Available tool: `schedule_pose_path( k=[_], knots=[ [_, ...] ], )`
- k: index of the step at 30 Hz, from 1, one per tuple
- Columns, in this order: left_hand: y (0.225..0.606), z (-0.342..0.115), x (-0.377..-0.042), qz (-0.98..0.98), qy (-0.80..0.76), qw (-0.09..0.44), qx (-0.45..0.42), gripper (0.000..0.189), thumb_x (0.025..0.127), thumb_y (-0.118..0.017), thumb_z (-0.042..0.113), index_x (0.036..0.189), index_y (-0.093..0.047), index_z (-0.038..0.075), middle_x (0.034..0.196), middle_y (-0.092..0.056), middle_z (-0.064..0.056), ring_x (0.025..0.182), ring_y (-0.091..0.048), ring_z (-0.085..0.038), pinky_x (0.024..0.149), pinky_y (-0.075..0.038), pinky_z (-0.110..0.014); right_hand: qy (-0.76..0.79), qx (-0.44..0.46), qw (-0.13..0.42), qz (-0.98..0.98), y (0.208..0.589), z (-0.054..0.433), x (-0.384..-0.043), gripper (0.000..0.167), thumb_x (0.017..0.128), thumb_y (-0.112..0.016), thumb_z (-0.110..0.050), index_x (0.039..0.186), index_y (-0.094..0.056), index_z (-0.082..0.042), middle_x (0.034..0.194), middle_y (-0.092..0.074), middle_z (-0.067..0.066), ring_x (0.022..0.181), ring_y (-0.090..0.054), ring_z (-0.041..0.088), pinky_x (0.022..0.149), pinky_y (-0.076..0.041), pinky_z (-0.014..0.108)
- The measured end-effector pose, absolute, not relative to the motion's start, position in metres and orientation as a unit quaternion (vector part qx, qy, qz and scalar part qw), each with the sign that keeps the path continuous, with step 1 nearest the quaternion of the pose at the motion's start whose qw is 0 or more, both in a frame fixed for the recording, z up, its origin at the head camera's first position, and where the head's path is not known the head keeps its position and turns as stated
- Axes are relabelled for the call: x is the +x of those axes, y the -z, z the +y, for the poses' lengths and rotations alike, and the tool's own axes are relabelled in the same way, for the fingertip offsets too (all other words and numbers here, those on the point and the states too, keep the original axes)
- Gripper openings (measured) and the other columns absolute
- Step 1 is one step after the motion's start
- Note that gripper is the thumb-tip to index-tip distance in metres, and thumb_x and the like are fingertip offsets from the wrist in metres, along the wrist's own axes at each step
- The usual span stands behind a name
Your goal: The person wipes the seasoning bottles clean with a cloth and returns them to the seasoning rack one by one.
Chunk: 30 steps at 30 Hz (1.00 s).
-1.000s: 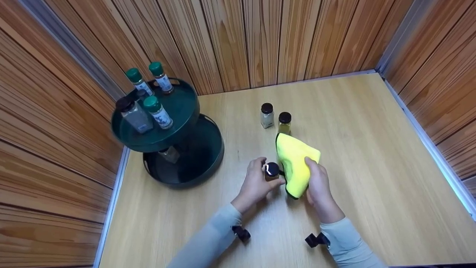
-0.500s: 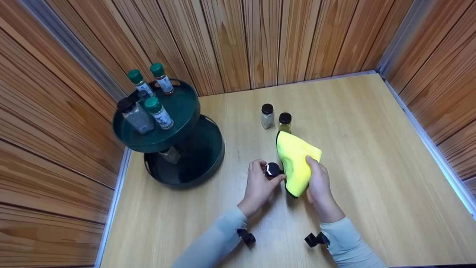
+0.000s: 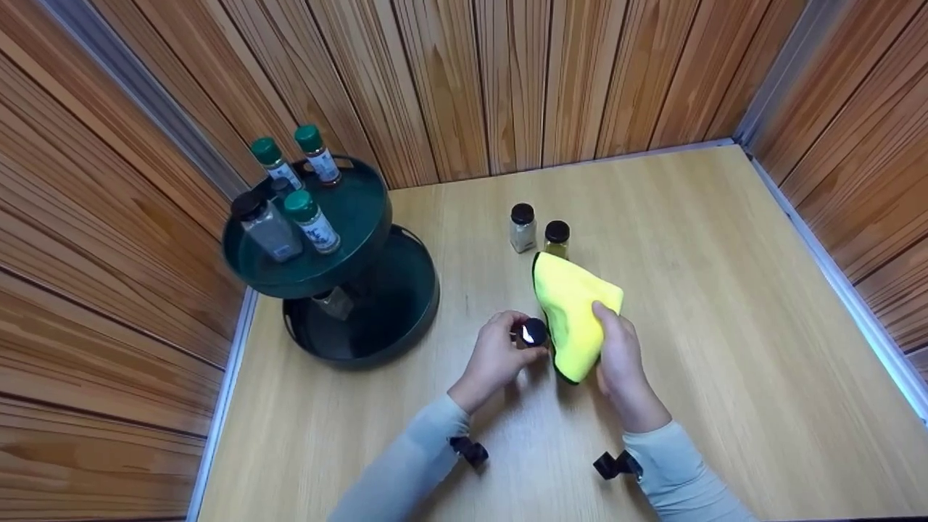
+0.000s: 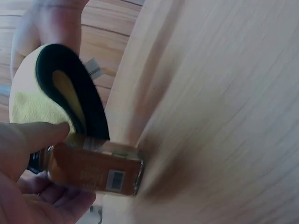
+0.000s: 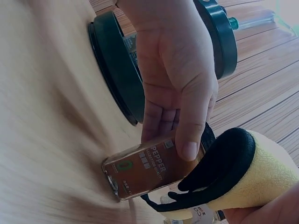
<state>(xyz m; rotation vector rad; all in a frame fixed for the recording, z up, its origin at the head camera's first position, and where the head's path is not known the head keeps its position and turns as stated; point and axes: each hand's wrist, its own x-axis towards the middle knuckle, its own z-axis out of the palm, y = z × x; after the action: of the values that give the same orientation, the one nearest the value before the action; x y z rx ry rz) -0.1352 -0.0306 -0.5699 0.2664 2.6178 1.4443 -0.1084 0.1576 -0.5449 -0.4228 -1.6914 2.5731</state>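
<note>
In the head view my left hand (image 3: 496,355) holds a small glass pepper jar (image 3: 533,334) by its upper part, between thumb and fingers. Brown contents and the word PEPPER show on the jar (image 5: 149,163) in the right wrist view. Its black cap points up, and its base is at or just above the tabletop; I cannot tell which. My right hand (image 3: 622,362) grips a folded bright yellow cloth (image 3: 576,315) with black edging. The cloth's left edge is against or right beside the jar. Most of the right fingers are hidden behind the cloth.
Two black-capped spice jars, one pale (image 3: 522,230) and one yellowish (image 3: 557,238), stand behind the cloth. To the left is a dark green two-tier round rack (image 3: 362,210) with several bottles on top and a jar (image 3: 333,301) below. Wooden panel walls (image 3: 464,87) enclose the table.
The left hand turned a little at the wrist and then swung back, still holding the jar. The cloth shifted slightly up and left in the right hand.
</note>
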Motion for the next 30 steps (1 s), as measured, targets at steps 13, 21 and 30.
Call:
schedule_pose_path(
  k=[13, 21, 30],
  knots=[
    [0.561, -0.038, -0.145, 0.859, -0.484, 0.117, 0.121, 0.049, 0.076, -0.091, 0.013, 0.12, -0.07, 0.005, 0.119, -0.073, -0.01, 0.115, -0.067, -0.028, 0.099, -0.053, -0.039, -0.82, -0.117, 0.007, -0.561, 0.548, 0.145, -0.105, 0.036, 0.107, -0.048, -0.028, 0.111, -0.061, 0.006, 0.087, -0.068, 0.008, 0.076, -0.066, 0.017, 0.069, -0.056, 0.03],
    [0.56, -0.039, -0.147, 0.847, -0.502, 0.151, 0.093, 0.049, 0.077, -0.09, 0.009, 0.121, -0.07, 0.016, 0.124, -0.071, -0.001, 0.124, -0.064, -0.025, 0.105, -0.051, -0.04, -0.775, -0.158, -0.021, -0.612, 0.571, 0.14, -0.104, 0.039, 0.106, -0.051, -0.034, 0.109, -0.064, 0.003, 0.086, -0.068, 0.004, 0.077, -0.064, 0.015, 0.074, -0.052, 0.029],
    [0.561, -0.039, -0.146, 0.846, -0.502, 0.145, 0.103, 0.049, 0.076, -0.09, 0.008, 0.122, -0.071, 0.007, 0.122, -0.073, -0.007, 0.122, -0.065, -0.028, 0.104, -0.051, -0.041, -0.768, -0.168, -0.053, -0.616, 0.564, 0.143, -0.11, 0.043, 0.107, -0.047, -0.036, 0.119, -0.062, 0.002, 0.096, -0.068, 0.004, 0.087, -0.063, 0.016, 0.081, -0.053, 0.029]
  ],
)
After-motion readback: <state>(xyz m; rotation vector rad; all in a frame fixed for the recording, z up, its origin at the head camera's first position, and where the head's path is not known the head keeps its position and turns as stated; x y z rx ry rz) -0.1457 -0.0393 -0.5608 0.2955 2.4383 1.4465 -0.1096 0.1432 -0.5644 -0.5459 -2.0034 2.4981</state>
